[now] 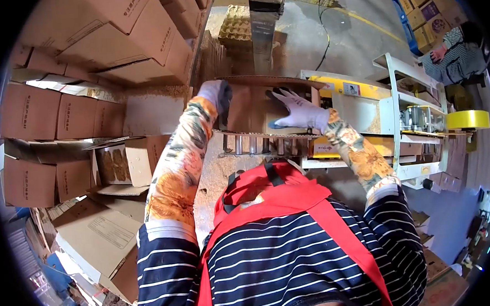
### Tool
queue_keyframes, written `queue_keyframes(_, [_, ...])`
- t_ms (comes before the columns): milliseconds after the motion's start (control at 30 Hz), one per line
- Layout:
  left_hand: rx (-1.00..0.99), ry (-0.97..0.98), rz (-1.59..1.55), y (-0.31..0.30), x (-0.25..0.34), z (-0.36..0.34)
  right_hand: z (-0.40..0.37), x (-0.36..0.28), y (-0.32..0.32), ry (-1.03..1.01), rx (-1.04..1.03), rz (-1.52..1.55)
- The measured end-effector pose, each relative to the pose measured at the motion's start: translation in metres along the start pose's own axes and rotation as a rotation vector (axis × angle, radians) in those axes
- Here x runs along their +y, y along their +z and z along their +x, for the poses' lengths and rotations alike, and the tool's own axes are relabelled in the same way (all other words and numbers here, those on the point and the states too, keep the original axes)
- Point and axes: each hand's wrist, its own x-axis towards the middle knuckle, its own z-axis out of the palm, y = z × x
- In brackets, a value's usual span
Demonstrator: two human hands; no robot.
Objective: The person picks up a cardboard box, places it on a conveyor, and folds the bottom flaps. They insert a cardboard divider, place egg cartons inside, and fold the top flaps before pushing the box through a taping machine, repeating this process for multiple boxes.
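An open cardboard box (241, 110) lies in front of me on a roller conveyor (255, 144). At its left end is my left hand (217, 97), in a pale glove with dark fingers. Those fingers are pressed together and curled over the box's end, partly hidden. My right hand (301, 110), gloved alike, lies over the right part of the box with fingers spread apart against the cardboard.
A yellow and white taping machine (358, 86) with a tape roll (467, 120) stands right. Stacked cartons (77, 114) fill the left. Egg trays (234, 29) stand beyond the conveyor. Another person (455, 56) is at far right.
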Motion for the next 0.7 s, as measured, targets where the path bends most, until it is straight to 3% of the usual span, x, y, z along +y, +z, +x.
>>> queue_keyframes(67, [0.315, -0.923, -0.221, 0.016, 0.064, 0.009, -0.007, -0.009, -0.008, 0.111, -0.058, -0.329])
queue_keyframes(133, [0.243, -0.660, 0.353, 0.038, 0.066, -0.007, -0.013, -0.018, -0.005, 0.169, -0.173, -0.486])
queue_keyframes(267, [0.173, -0.731, 0.619, 0.064, 0.153, -0.046, -0.011, -0.026, 0.009, 0.209, -0.187, -0.576])
queue_keyframes(333, [0.173, -0.751, 0.585, 0.071, 0.150, -0.054, -0.015, -0.026, 0.013, 0.205, -0.167, -0.569])
queue_keyframes(433, [0.124, -0.827, 0.241, 0.057, 0.121, -0.060, -0.018, -0.020, 0.019, 0.202, -0.138, -0.527])
queue_keyframes(467, [0.127, -0.789, 0.240, 0.057, 0.090, -0.059, -0.020, -0.023, 0.016, 0.204, -0.136, -0.526])
queue_keyframes(533, [0.211, -0.644, -0.090, 0.047, 0.094, -0.051, -0.020, -0.029, 0.005, 0.192, -0.149, -0.449])
queue_keyframes(567, [0.359, -0.846, -0.664, 0.045, 0.097, -0.045, -0.021, -0.022, 0.003, 0.173, -0.096, -0.404])
queue_keyframes(600, [0.248, -1.053, -0.676, 0.023, 0.118, -0.036, -0.021, -0.007, 0.004, 0.118, 0.007, -0.225])
queue_keyframes(667, [0.109, -0.193, -0.551, 0.019, 0.084, -0.052, -0.032, -0.012, -0.019, 0.058, 0.105, 0.116])
queue_keyframes(700, [0.257, -0.278, -1.154, 0.032, 0.057, -0.049, -0.035, -0.009, -0.018, -0.007, 0.121, -0.042])
